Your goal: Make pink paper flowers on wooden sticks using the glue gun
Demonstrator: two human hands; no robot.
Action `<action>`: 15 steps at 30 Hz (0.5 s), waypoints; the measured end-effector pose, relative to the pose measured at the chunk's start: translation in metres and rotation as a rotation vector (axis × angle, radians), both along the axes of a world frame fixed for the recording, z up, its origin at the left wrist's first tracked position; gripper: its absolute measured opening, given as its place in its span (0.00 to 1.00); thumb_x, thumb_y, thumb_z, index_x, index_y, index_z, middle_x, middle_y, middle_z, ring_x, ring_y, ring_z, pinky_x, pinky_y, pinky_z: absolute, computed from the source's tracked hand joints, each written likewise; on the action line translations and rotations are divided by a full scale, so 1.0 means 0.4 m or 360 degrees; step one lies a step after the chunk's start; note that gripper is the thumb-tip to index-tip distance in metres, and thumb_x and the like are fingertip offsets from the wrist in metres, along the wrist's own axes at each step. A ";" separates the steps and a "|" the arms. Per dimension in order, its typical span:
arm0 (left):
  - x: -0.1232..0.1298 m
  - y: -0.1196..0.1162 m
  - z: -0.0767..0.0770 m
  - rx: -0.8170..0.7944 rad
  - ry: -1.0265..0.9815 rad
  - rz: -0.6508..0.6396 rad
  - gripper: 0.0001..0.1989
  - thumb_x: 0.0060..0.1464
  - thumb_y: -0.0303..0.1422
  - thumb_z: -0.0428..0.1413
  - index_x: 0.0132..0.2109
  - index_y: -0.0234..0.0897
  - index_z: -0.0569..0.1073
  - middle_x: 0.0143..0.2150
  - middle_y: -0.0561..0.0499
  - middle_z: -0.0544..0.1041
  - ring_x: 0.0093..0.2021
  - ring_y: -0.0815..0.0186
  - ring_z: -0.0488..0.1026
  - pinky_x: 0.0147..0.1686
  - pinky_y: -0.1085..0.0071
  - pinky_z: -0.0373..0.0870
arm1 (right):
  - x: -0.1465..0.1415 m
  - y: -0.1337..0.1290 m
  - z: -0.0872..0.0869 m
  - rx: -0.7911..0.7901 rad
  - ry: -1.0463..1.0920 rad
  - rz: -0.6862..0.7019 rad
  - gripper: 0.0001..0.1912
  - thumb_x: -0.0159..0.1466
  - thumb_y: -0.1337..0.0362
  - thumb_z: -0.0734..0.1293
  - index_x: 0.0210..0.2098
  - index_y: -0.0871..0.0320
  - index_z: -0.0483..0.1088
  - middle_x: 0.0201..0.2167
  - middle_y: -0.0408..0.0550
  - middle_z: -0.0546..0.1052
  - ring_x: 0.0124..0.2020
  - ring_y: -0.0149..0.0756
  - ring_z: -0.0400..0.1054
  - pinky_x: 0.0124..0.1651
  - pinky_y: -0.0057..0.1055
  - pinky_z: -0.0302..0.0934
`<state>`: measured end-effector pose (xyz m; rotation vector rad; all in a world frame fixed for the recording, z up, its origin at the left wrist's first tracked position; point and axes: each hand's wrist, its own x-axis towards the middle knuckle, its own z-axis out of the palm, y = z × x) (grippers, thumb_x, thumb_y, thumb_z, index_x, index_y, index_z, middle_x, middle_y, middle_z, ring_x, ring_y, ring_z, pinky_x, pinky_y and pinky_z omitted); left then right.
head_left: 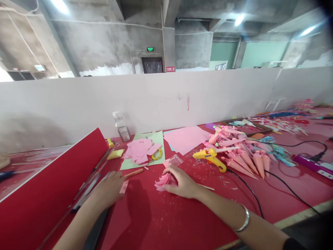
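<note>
My right hand [180, 182] curls its thumb and fingers round a small bunch of curved pink paper petals [162, 181], low over the red tabletop. To the left, my left hand [110, 187] has its fingers bent and slightly blurred. A small pink paper piece [124, 186] sticks out from its finger side; the hand's own grip is partly hidden. Just beyond that hand lies a brown wooden stick [134, 173]. A clear plastic packet [174, 160] rests past my right fingers, and a thin pale stick [206, 187] shows by the right wrist.
Pink paper squares [140, 149] lie on a green sheet [158, 139], beside large pink sheets [186, 139]. A yellow glue gun [212, 158] with a black cord sits near piled pink paper cones [247, 154]. A red board [59, 177] stands left; a clear bottle [121, 127] stands behind.
</note>
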<state>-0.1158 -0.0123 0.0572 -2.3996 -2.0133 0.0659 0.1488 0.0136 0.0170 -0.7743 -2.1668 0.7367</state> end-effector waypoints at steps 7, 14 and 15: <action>-0.041 0.000 -0.042 -0.0076 0.0370 0.0074 0.18 0.36 0.22 0.49 0.39 0.32 0.69 0.42 0.41 0.70 0.48 0.54 0.62 0.45 0.62 0.57 | 0.003 -0.004 0.007 -0.0009 -0.0066 -0.0001 0.18 0.52 0.55 0.65 0.39 0.56 0.60 0.35 0.45 0.68 0.34 0.33 0.62 0.36 0.29 0.57; -0.058 0.025 -0.044 -0.0064 0.0408 0.0026 0.08 0.46 0.28 0.46 0.32 0.32 0.69 0.36 0.40 0.72 0.41 0.55 0.66 0.39 0.64 0.59 | 0.006 -0.004 0.008 -0.0006 -0.0087 0.0023 0.20 0.53 0.54 0.64 0.41 0.56 0.60 0.36 0.46 0.68 0.34 0.33 0.63 0.36 0.29 0.57; -0.063 0.029 -0.046 -0.0050 0.0359 0.0020 0.09 0.47 0.30 0.45 0.31 0.33 0.68 0.34 0.41 0.72 0.39 0.56 0.66 0.37 0.65 0.59 | 0.006 -0.005 0.009 -0.0009 -0.0087 0.0024 0.20 0.53 0.53 0.64 0.41 0.56 0.60 0.36 0.46 0.68 0.34 0.33 0.63 0.36 0.29 0.57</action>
